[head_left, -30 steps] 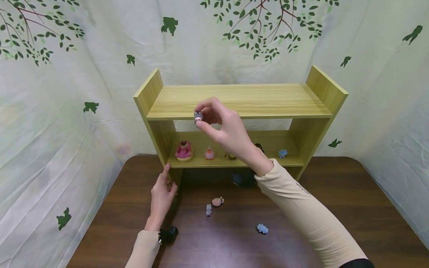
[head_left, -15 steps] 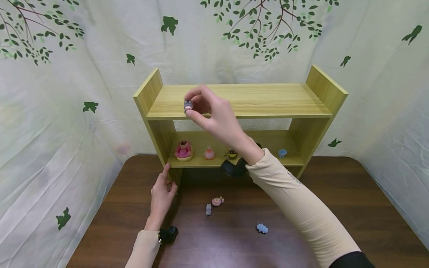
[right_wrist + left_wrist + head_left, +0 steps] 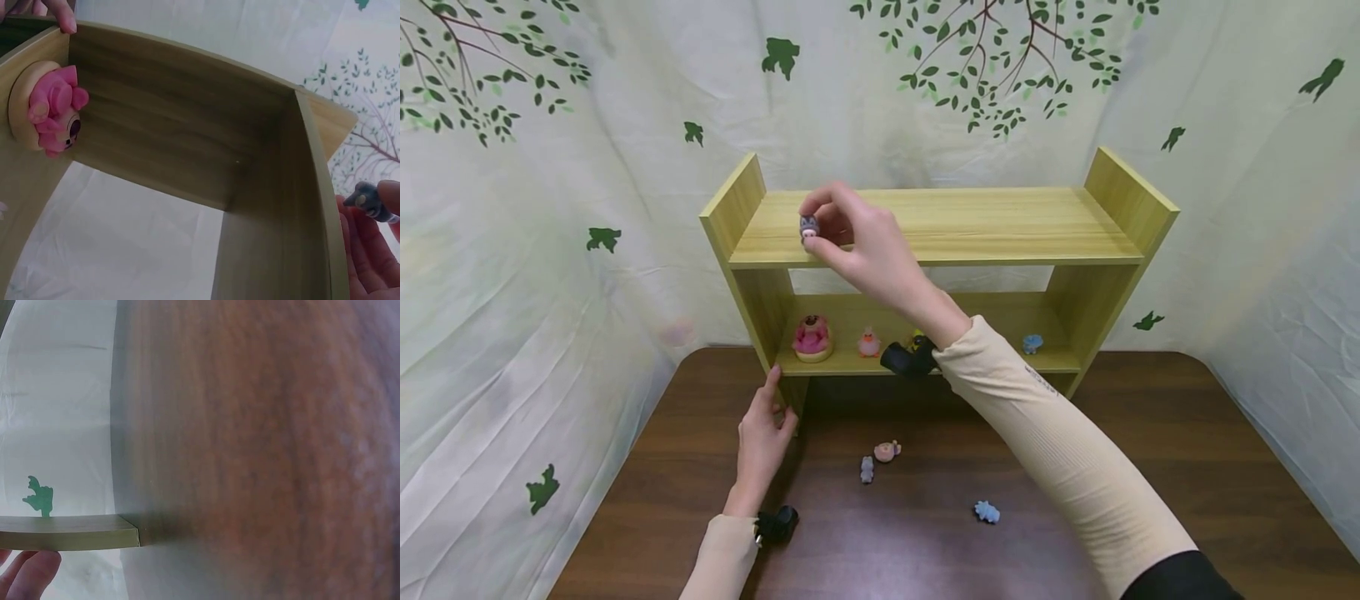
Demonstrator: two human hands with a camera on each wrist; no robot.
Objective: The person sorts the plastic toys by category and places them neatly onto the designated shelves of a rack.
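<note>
My right hand (image 3: 868, 250) pinches a small grey-and-white animal figurine (image 3: 808, 228) between thumb and fingers, above the left part of the top board of a light wooden shelf (image 3: 940, 227). In the right wrist view that figurine (image 3: 367, 201) shows beyond the board's edge. My left hand (image 3: 762, 437) touches the shelf's lower left side panel, its index finger straight along the front edge. Fingertips (image 3: 37, 572) lie against the panel (image 3: 75, 532) in the left wrist view. Nearest to it on the middle board sits a pink bear figurine (image 3: 812, 337).
A pink bird-like figurine (image 3: 868, 342) and a light blue figurine (image 3: 1032, 343) stand on the middle board; a yellow one (image 3: 916, 337) is mostly hidden. On the brown table (image 3: 1150, 467) lie a pinkish figurine (image 3: 886, 452), a grey one (image 3: 867, 470) and a blue one (image 3: 987, 512).
My right hand has moved left and upward with the grey-and-white figurine, from before the top board's front edge to above the board. The left hand has stayed in place.
</note>
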